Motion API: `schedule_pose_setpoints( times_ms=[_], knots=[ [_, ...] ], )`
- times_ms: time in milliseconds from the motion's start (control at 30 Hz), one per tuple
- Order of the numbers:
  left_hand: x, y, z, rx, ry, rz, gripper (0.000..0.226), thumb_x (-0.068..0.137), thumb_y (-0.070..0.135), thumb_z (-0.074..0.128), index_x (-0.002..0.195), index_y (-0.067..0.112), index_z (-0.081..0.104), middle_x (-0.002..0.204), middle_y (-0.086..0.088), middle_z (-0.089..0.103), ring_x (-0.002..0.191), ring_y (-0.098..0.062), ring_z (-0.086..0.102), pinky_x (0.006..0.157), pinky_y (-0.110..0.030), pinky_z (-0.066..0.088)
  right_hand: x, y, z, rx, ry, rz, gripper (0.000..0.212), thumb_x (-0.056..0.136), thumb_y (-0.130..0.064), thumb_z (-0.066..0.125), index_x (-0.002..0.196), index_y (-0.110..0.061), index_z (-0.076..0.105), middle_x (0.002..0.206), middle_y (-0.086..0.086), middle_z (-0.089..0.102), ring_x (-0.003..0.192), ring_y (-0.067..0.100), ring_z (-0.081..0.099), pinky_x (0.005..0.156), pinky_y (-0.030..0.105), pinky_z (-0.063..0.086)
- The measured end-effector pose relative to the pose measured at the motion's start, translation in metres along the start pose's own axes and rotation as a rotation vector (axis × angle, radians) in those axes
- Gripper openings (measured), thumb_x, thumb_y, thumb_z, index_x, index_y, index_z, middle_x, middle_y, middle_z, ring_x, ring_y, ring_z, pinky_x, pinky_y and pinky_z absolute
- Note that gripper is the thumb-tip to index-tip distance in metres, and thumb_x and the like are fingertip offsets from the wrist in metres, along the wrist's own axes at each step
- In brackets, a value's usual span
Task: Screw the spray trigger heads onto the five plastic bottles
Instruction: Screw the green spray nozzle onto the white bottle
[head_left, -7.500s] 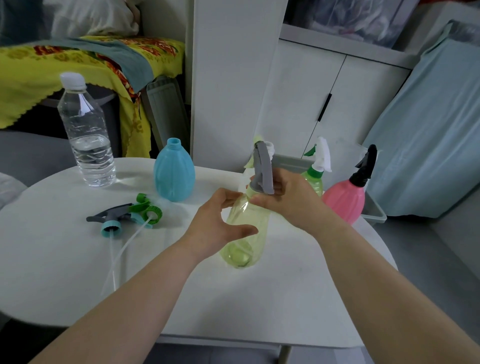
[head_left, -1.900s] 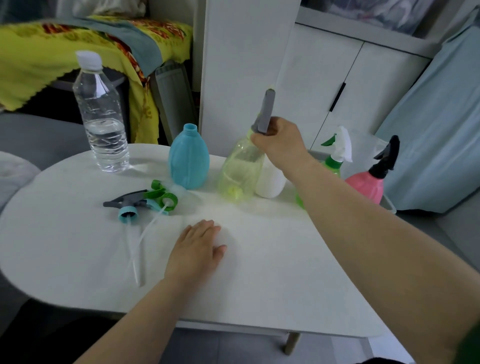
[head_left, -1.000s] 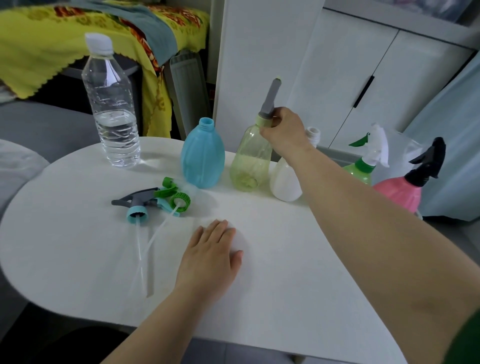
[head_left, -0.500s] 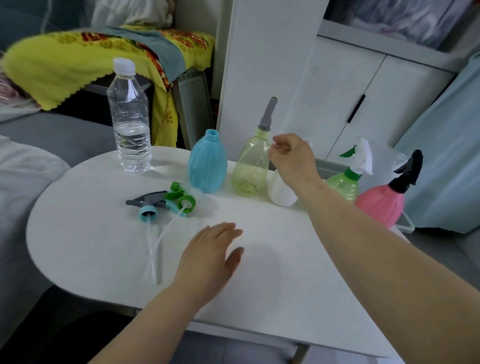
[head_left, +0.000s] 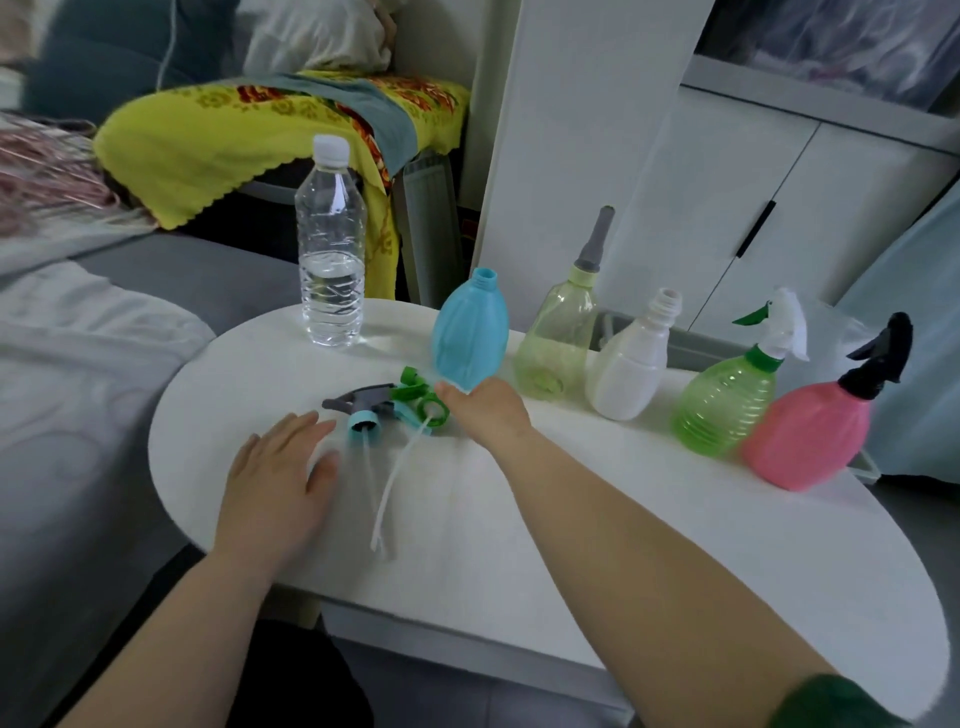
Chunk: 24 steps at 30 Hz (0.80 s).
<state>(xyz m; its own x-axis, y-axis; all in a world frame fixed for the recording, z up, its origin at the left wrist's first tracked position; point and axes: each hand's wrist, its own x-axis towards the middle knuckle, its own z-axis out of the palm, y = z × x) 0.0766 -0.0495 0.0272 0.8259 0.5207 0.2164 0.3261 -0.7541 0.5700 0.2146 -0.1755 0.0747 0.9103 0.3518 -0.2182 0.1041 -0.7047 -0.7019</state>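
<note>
Green head (head_left: 422, 402) and grey head (head_left: 363, 408) lie on the table (head_left: 571, 493) by the capless blue bottle (head_left: 470, 332), the right hand (head_left: 485, 413) at the green one, grasp unclear, probably to fetch it, the left hand (head_left: 275, 473) lying flat, fingers straight.

Left hand (head_left: 275, 467) flat, palm down; right hand (head_left: 485, 410) outstretched

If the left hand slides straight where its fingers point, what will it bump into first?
Probably the grey trigger head with the blue collar, lying on the table just ahead of the left hand.
</note>
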Motion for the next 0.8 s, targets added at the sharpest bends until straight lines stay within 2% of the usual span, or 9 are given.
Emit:
schedule_pose_setpoints(
  times_ms=[33,67,167,267,533,600,667,733,800],
  knots=[
    [0.001,-0.005,0.005,0.033,-0.045,-0.011,0.042,0.088,0.021,0.045,0.130,0.015,0.041,0.145,-0.005,0.034,0.136,-0.020,0.025,0.112,-0.037,0.012,0.003,-0.003,0.003,0.017,0.010,0.022,0.051,0.082,-0.049,0.050,0.105,-0.003,0.052,0.092,0.008,0.050,0.088,0.026,0.051,0.065,0.027,0.034],
    [0.002,-0.007,0.010,0.075,-0.077,-0.008,0.045,0.088,0.025,0.044,0.132,0.018,0.036,0.148,-0.003,0.030,0.138,-0.018,0.021,0.113,-0.036,0.009,0.005,-0.005,0.006,0.026,0.005,0.035,0.054,0.081,-0.051,0.050,0.106,-0.003,0.051,0.091,0.006,0.049,0.085,0.024,0.050,0.065,0.027,0.035],
    [0.006,-0.009,0.019,0.180,-0.116,0.027,0.047,0.090,0.036,0.036,0.134,0.023,0.030,0.151,0.001,0.023,0.140,-0.017,0.014,0.113,-0.036,0.005,0.012,-0.007,0.012,-0.024,-0.016,0.068,0.046,0.079,-0.052,0.052,0.078,-0.007,0.045,0.069,0.001,0.046,0.062,0.016,0.043,0.048,0.025,0.029],
    [0.008,-0.012,0.022,0.204,-0.115,0.040,0.047,0.090,0.038,0.033,0.135,0.025,0.028,0.151,0.003,0.021,0.140,-0.016,0.012,0.113,-0.036,0.004,0.015,-0.004,0.015,-0.072,-0.029,0.076,0.040,0.081,-0.042,0.053,0.058,-0.013,0.037,0.060,0.000,0.040,0.055,0.014,0.038,0.045,0.024,0.028],
    [0.008,-0.015,0.025,0.181,-0.096,0.039,0.046,0.089,0.038,0.037,0.133,0.024,0.033,0.150,0.002,0.025,0.140,-0.016,0.015,0.112,-0.035,0.004,0.012,0.003,0.005,-0.033,-0.062,0.101,0.034,0.080,-0.027,0.052,0.055,-0.012,0.034,0.054,0.004,0.038,0.049,0.015,0.036,0.044,0.025,0.025],
    [0.007,-0.015,0.025,0.176,-0.093,0.036,0.046,0.089,0.037,0.037,0.133,0.024,0.033,0.150,0.002,0.026,0.139,-0.016,0.015,0.111,-0.035,0.004,0.011,0.006,0.004,0.046,-0.070,0.117,0.029,0.079,-0.025,0.054,0.061,-0.010,0.037,0.058,0.004,0.039,0.052,0.015,0.037,0.045,0.024,0.027],
    [0.007,-0.014,0.023,0.177,-0.095,0.031,0.045,0.089,0.036,0.037,0.133,0.024,0.033,0.149,0.003,0.026,0.139,-0.015,0.016,0.111,-0.034,0.004,0.010,0.007,0.003,0.199,-0.054,0.123,0.018,0.078,-0.020,0.056,0.082,-0.006,0.046,0.072,0.006,0.047,0.062,0.017,0.044,0.048,0.022,0.033],
    [0.007,-0.012,0.021,0.164,-0.088,0.024,0.045,0.089,0.033,0.038,0.133,0.022,0.034,0.149,0.002,0.028,0.139,-0.015,0.018,0.112,-0.034,0.005,0.008,0.010,0.000,0.362,-0.066,0.132,0.029,0.077,-0.012,0.057,0.103,-0.003,0.046,0.085,0.010,0.050,0.068,0.019,0.049,0.053,0.021,0.038],
    [0.005,-0.009,0.018,0.120,-0.075,0.010,0.043,0.089,0.027,0.041,0.131,0.020,0.038,0.146,0.001,0.033,0.137,-0.016,0.023,0.112,-0.034,0.007,0.003,0.014,-0.004,0.483,-0.104,0.106,0.028,0.078,-0.006,0.058,0.102,-0.003,0.046,0.080,0.007,0.052,0.063,0.016,0.052,0.057,0.022,0.042]
  ],
)
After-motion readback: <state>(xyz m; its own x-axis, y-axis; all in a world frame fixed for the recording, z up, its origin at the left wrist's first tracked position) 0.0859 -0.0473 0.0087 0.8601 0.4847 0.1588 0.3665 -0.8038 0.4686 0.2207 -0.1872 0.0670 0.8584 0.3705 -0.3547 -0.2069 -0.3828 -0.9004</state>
